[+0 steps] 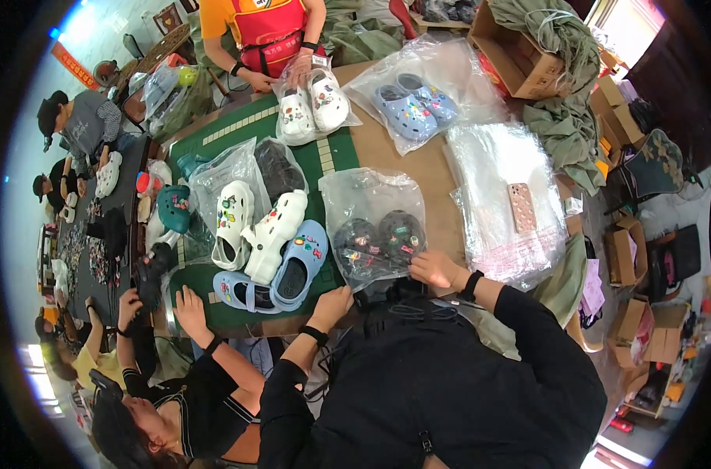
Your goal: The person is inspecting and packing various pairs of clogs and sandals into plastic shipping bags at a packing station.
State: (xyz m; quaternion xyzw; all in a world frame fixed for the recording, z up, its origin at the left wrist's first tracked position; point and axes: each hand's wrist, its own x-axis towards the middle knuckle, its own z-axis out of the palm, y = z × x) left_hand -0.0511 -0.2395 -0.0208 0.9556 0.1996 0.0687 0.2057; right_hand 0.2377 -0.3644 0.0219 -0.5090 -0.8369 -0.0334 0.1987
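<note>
In front of me lies a clear plastic bag (371, 187) with a pair of black clogs (380, 242) inside, decorated with colourful charms. My left hand (331, 307) pinches the bag's near left corner. At its near right edge, my right hand (436, 270) is closed on the plastic. Left of the bag, a loose pair of light blue clogs (298, 270) with charms rests on the green mat. A pair of white clogs (275, 230) sits just beyond them, one leaning over a blue one.
Flat plastic bags (496, 172) are stacked at right, with a phone (521, 208) on top. Bagged blue clogs (415, 109) lie at the far side. Across the table, a person in a red apron (271, 31) handles bagged white clogs (312, 105). A co-worker's hand (191, 313) is at left.
</note>
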